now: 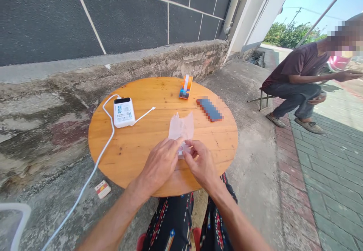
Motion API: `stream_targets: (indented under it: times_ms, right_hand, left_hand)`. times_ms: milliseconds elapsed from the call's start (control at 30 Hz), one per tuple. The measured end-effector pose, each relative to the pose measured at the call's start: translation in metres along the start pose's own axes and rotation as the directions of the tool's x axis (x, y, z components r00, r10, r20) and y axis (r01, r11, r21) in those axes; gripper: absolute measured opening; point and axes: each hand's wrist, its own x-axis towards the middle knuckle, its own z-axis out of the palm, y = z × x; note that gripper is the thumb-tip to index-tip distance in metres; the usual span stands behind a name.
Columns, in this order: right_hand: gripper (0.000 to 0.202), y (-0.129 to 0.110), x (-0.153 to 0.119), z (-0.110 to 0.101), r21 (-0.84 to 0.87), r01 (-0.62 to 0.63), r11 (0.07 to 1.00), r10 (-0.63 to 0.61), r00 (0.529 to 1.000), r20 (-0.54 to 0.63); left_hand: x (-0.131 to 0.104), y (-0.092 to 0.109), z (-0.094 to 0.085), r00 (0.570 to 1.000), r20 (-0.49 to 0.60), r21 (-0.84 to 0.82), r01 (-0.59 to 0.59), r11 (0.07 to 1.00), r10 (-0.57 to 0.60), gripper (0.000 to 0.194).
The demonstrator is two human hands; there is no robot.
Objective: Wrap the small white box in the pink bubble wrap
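Close to the near edge of the round table, both my hands meet around a small white object (180,152), whose exact kind I cannot make out. My left hand (162,161) comes from the left, its fingers pressed together over the object's far left side. From the right, my right hand (202,161) has thumb and bent fingers closed on the object's right edge. A crinkled, thin white translucent sheet (181,126) spreads on the wood just beyond my fingertips and reaches the object. My fingers partly cover the object.
The wooden table (141,160) carries a white power bank (124,113) with a cable (110,139), an orange tape roll (186,87) and a phone (210,109). A small box (102,189) lies on the ground. A seated person (304,69) is at right, a wall (136,16) behind.
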Motion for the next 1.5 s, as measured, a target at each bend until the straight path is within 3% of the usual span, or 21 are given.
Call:
stream_targets:
  times_ms: [133, 300, 400, 533, 667, 867, 1167, 1267, 1500]
  right_hand:
    - [0.030, -0.003, -0.006, 0.006, -0.097, 0.103, 0.990, -0.105, 0.994, -0.016]
    - [0.053, 0.001, -0.012, 0.005, -0.077, 0.162, 0.984, -0.163, 0.987, 0.001]
    - [0.044, 0.004, -0.012, 0.001, -0.032, 0.138, 0.990, -0.138, 0.990, 0.000]
    - [0.035, 0.009, -0.007, -0.001, 0.047, 0.087, 0.995, -0.087, 0.996, -0.001]
    - [0.032, 0.013, -0.003, 0.001, 0.101, 0.073, 0.992, -0.074, 0.997, 0.010]
    - [0.034, 0.018, -0.003, 0.005, 0.160, 0.158, 0.974, -0.154, 0.987, -0.037]
    - [0.042, 0.021, -0.001, 0.010, 0.117, 0.214, 0.970, -0.213, 0.977, -0.021]
    - [0.047, 0.022, 0.000, 0.010, 0.041, 0.250, 0.967, -0.250, 0.968, 0.010]
    - [0.048, 0.019, 0.001, 0.007, -0.041, 0.273, 0.961, -0.270, 0.961, 0.056]
  left_hand:
    - [-0.003, -0.004, 0.007, 0.998, -0.065, -0.067, 0.001, 0.998, -0.005, 0.040]
    - [-0.012, -0.007, 0.013, 0.981, -0.183, -0.229, 0.024, 0.973, -0.067, 0.026]
    - [-0.016, -0.007, 0.012, 0.970, -0.231, -0.308, 0.001, 0.951, -0.076, 0.024]
    - [-0.014, -0.011, 0.012, 0.964, -0.267, -0.340, -0.091, 0.936, -0.004, 0.020]
    - [-0.012, -0.016, 0.016, 0.961, -0.272, -0.286, -0.136, 0.949, 0.056, 0.021]
    - [-0.011, -0.014, 0.016, 0.969, -0.233, -0.169, -0.124, 0.978, 0.083, 0.025]
    - [-0.005, -0.012, 0.004, 0.992, -0.092, -0.232, -0.101, 0.967, 0.082, 0.021]
    - [-0.006, -0.012, 0.004, 0.995, -0.096, -0.259, -0.060, 0.964, 0.036, 0.017]
    - [-0.011, -0.009, 0.010, 0.983, -0.174, -0.254, -0.099, 0.962, 0.056, 0.024]
